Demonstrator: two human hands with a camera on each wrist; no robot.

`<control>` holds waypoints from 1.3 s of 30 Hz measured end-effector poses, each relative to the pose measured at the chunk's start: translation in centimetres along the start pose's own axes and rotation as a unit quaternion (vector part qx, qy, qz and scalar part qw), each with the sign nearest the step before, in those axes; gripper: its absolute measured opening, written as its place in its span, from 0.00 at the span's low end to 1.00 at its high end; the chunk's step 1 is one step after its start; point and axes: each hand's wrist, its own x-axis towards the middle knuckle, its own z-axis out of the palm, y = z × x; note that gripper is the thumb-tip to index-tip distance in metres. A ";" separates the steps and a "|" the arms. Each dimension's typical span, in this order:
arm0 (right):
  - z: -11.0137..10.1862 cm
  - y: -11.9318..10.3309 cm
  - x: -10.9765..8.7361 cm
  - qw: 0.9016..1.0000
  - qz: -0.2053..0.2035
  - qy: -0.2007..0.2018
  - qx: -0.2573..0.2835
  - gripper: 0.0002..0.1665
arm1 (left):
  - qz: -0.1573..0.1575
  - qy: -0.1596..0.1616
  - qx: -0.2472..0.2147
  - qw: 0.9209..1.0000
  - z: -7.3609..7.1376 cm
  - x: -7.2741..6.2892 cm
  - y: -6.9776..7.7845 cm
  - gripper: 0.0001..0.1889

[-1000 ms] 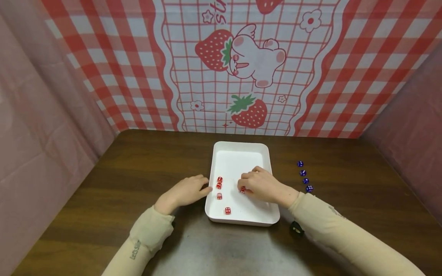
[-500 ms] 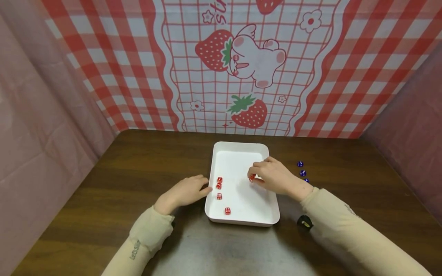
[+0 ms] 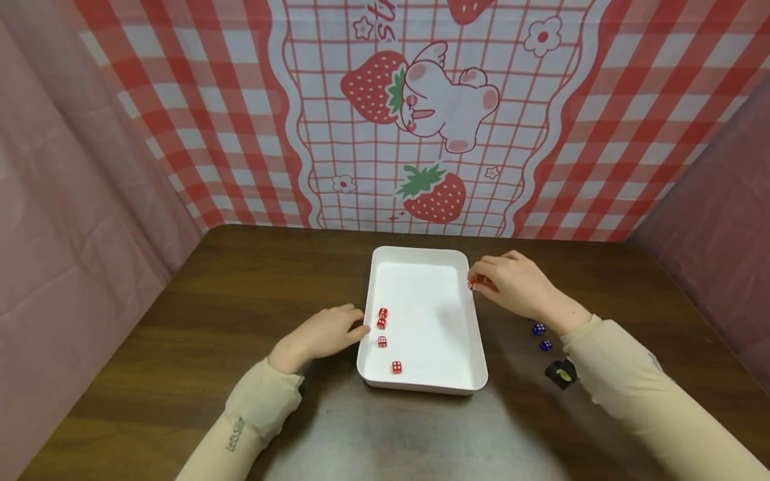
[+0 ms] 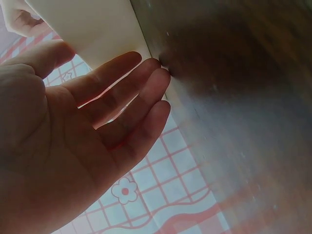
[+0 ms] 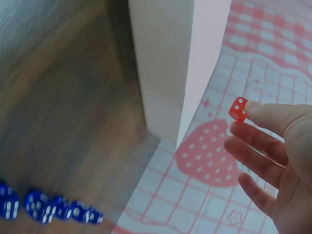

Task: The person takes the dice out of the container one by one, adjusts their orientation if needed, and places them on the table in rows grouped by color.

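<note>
Between thumb and fingertips my right hand (image 3: 514, 284) pinches a red die (image 5: 238, 109) with white pips, held at the right rim of the white tray (image 3: 421, 256). Several other red dice lie inside the tray along its left side, among them one die (image 3: 396, 367) near the front. My left hand (image 3: 321, 334) rests at the tray's left wall, its fingertips at the side and the thumb at the rim. In the left wrist view the left fingers (image 4: 131, 109) are loosely extended against the tray's side and hold nothing.
Blue dice (image 3: 539, 329) lie in a row on the wooden table (image 3: 271, 280) right of the tray, partly hidden under the right hand in the head view; several show in the right wrist view. A red-and-white strawberry cloth (image 3: 433, 194) hangs behind the table.
My right hand has lifted the red die from the tray floor and carried it right and away from me, to the tray's right rim. The left hand has stayed in place.
</note>
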 end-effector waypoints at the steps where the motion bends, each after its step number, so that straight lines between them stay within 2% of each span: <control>1: 0.0 0.3 -0.1 1.000 0.003 0.002 -0.002 0.07 | 0.001 0.001 0.000 1.000 0.0 0.0 0.0 0.12; 6: 0.1 1.9 -0.5 1.000 0.024 -0.007 -0.005 0.06 | 0.003 0.000 0.000 1.000 0.1 0.0 -0.1 0.12; 15: 1.0 3.9 -0.6 0.993 0.095 -0.072 0.011 0.05 | 0.007 0.000 0.002 1.000 0.0 0.1 -0.2 0.12; 20: 1.9 4.6 -0.7 0.989 0.114 -0.096 0.013 0.07 | 0.005 -0.002 0.001 1.000 0.0 0.1 -0.1 0.13; 28: 3.0 5.8 -1.0 0.985 0.125 -0.120 -0.005 0.05 | -0.002 -0.012 -0.009 1.000 0.0 0.0 -0.2 0.13; 39: 4.5 6.5 -0.8 0.985 0.120 -0.120 -0.030 0.03 | 0.007 -0.006 -0.006 1.000 -0.1 0.0 -0.1 0.13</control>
